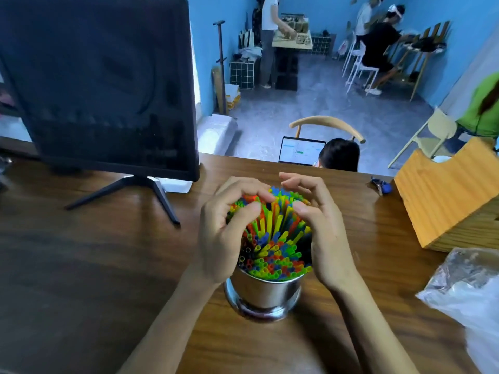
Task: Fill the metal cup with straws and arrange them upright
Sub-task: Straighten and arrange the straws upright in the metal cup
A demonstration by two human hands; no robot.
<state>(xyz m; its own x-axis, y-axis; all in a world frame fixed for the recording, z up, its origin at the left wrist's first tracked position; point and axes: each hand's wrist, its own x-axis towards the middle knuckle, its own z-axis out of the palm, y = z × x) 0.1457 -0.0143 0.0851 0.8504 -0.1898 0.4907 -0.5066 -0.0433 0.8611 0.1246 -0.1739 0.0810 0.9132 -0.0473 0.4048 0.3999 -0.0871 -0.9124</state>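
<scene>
metal cup (266,291) near the desk's (81,265) front edge looks full; left hand (226,233) and right hand (321,233), fingers curled around the straws (272,244), squaring them upright.

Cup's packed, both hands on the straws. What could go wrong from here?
1. The straws fan outward rather than stand upright; squeezing them with the left hand and right hand may kink some or pop a few over the rim.
2. Both hands grip the straws and neither steadies the metal cup, so a sideways push could tip it on the table.
</scene>
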